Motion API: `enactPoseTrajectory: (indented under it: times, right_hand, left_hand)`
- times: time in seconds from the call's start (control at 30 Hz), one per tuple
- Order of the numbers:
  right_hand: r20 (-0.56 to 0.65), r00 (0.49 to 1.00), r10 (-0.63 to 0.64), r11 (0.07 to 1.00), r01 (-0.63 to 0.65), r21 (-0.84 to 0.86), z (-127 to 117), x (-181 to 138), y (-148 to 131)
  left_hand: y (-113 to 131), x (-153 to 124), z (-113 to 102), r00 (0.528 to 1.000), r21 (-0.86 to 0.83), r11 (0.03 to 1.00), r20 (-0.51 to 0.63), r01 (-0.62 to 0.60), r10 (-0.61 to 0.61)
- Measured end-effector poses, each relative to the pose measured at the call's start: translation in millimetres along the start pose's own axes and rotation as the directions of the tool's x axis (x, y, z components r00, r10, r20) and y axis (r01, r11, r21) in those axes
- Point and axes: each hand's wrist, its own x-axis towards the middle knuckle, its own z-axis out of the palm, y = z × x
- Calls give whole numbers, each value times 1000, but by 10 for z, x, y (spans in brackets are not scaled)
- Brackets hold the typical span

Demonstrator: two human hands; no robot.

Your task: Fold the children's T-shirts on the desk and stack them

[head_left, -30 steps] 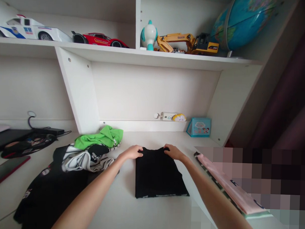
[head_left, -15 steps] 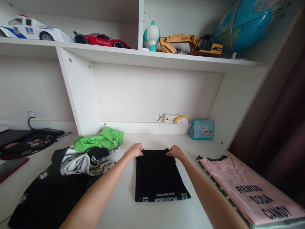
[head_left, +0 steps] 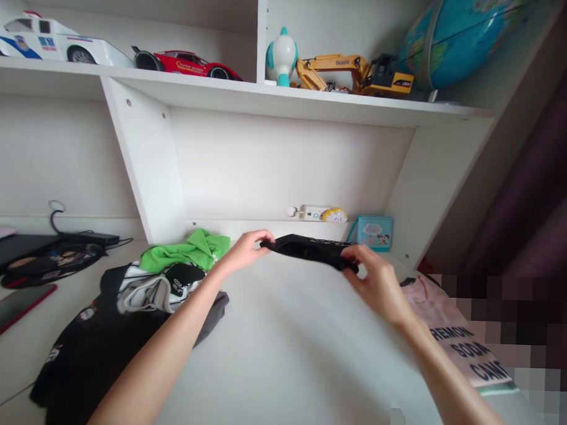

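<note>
Left hand (head_left: 249, 250), right hand (head_left: 382, 287): fingers pinch black cloth (head_left: 307, 249).
It apparently hangs above the surface (head_left: 278, 367), toward its back edge.

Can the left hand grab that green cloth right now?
Probably not without letting go first: the left hand is pinching one end of the black folded cloth. Otherwise the way looks free, since the green cloth lies on top of the clothes pile, close by.

Head-worn view faces shelving (head_left: 315, 102), apparently close.
</note>
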Motion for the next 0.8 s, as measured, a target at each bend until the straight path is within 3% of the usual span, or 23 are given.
enactPoseTrajectory:
  times: [0.07, 0.13, 0.2, 0.3, 0.37, 0.43, 0.5, 0.63, 0.73, 0.8]
  right_hand:
    - [254, 966, -55, 998, 49, 30, 25, -310, -220]
    - [516, 851, -100, 991, 39, 127, 65, -517, -304]
    - [631, 770, -97, 984, -20, 176, 107, -594, -210]
    - [554, 832, 29, 994, -80, 68, 217, -562, 202]
    - [504, 857, 104, 994, -82, -67, 332, -540, 519]
    - [514, 844, 153, 983, -76, -168, 444, -569, 738]
    - [526, 828, 195, 970, -82, -231, 514, -657, 789]
    - [505, 827, 248, 944, -89, -318, 495, -945, 391]
    - [594, 791, 150, 986, -73, -152, 400, -1119, -63]
    - [629, 775, 65, 997, -69, -17, 340, -1142, -239]
  left_hand:
    - [-149, -157, 94, 988, 91, 995, 138, 52, -64]
    - [-307, -299, 213, 953, 243, 961, 236, 130, -189]
    - [-351, -409, 353, 929, 389, 906, 246, 165, -275]
    - [-86, -537, 620, 944, 456, 885, 241, 97, -227]
    - [224, -622, 817, 935, 413, 911, 326, -12, -136]
    - [488, -702, 980, 893, 371, 923, 443, -102, -80]
    - [604, -753, 1063, 856, 378, 917, 508, -125, -93]
    - [380, -728, 997, 877, 516, 856, 426, -34, -222]
    - [82, -676, 910, 893, 638, 767, 307, 64, -330]
    - [-54, -674, 895, 877, 670, 729, 257, 140, -405]
